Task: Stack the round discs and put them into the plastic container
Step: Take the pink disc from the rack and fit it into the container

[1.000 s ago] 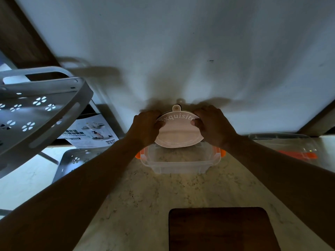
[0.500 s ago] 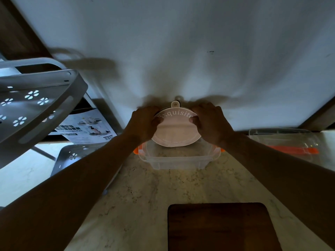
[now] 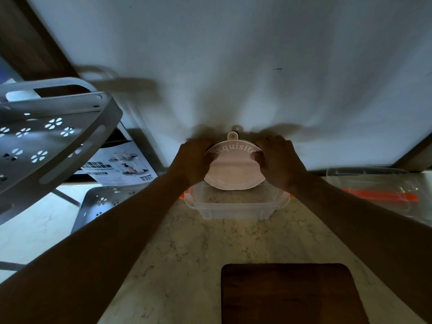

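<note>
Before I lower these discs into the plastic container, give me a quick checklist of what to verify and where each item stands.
1. Both hands on the discs: ok, left hand and right hand hold the pink discs at opposite edges.
2. Container open: ok, plastic container has no lid on; a clear lid lies to the right.
3. Container empty: ok, as far as visible.
4. Discs over the opening: ok, above its far side.
5. Stack aligned: cannot tell, only the top disc shows.
6. Fit inside: cannot tell.

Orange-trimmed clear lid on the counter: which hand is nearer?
Right. The right hand grips the pink round disc just left of the clear lid; the left hand holds the disc's far side.
</note>
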The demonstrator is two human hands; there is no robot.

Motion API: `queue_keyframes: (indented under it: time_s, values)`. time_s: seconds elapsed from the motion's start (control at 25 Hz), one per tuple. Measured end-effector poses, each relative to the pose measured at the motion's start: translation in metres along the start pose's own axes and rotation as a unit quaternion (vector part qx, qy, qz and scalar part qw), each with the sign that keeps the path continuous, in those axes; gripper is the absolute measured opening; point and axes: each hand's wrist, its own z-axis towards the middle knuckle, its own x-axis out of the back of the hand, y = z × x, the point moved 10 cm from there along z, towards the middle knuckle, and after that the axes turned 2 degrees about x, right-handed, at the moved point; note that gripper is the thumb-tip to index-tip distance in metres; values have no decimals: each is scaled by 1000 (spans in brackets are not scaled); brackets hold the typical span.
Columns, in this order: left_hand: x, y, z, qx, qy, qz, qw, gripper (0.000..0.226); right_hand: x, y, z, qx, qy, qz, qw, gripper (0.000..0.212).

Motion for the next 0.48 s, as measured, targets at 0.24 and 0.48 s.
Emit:
queue_keyframes:
  time_s: [0.24, 0.48]
  values:
    - [2, 4, -2, -15, 21, 25, 999, 18, 9, 0, 3, 10, 17, 18, 1000, 19]
    - [7, 11, 0, -21, 34, 25, 999, 23, 11, -2, 2, 19, 34, 26, 999, 16]
